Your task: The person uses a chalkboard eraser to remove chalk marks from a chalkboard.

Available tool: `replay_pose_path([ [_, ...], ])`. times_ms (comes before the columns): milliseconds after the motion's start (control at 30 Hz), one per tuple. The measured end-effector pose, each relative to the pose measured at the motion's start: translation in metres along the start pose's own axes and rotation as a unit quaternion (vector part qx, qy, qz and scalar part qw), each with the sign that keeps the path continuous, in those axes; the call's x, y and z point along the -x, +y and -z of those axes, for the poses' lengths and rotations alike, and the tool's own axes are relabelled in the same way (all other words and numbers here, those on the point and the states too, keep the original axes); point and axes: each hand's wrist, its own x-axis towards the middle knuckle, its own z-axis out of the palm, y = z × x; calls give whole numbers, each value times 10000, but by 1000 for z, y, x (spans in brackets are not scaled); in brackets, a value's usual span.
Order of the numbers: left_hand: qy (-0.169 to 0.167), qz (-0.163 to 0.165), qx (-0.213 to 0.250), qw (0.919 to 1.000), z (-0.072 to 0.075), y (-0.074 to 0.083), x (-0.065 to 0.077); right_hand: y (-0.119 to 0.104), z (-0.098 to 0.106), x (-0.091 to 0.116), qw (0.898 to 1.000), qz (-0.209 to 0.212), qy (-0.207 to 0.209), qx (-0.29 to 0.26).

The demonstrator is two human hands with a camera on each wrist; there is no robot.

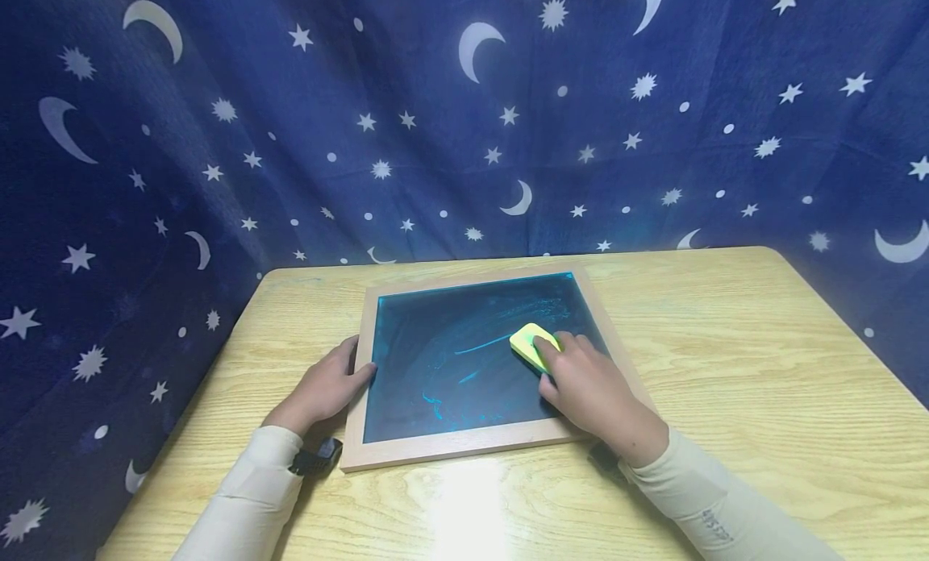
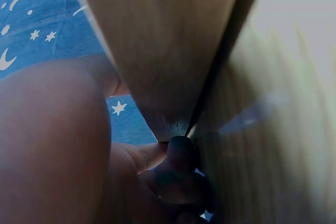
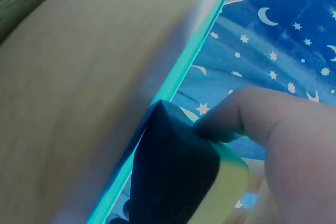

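- My right hand (image 1: 591,388) grips the yellow sponge (image 1: 533,345), pressed on the board (image 1: 464,444), right of its middle.
- My left hand (image 1: 327,388) rests relaxed against the board's left frame edge.
- Board lies flat on the wooden surface (image 1: 762,367).

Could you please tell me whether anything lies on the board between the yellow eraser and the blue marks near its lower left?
Nothing visible does. The right hand holds the eraser on the board, and the dark surface between it and the blue marks is bare. The left hand rests on the board's left edge, off to the side.
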Motion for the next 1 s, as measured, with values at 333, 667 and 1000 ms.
replay_pose_path([
  [333, 3, 7, 4, 10000, 0, 0, 0, -2, 0, 1, 9991, -7, -237, -346],
  [667, 5, 28, -12, 10000, 0, 0, 0, -11, -1, 4, 9972, 296, -331, -606],
  [1000, 36, 16, -21, 10000, 0, 0, -1, -24, -5, 5, 9937, 686, -477, -745],
])
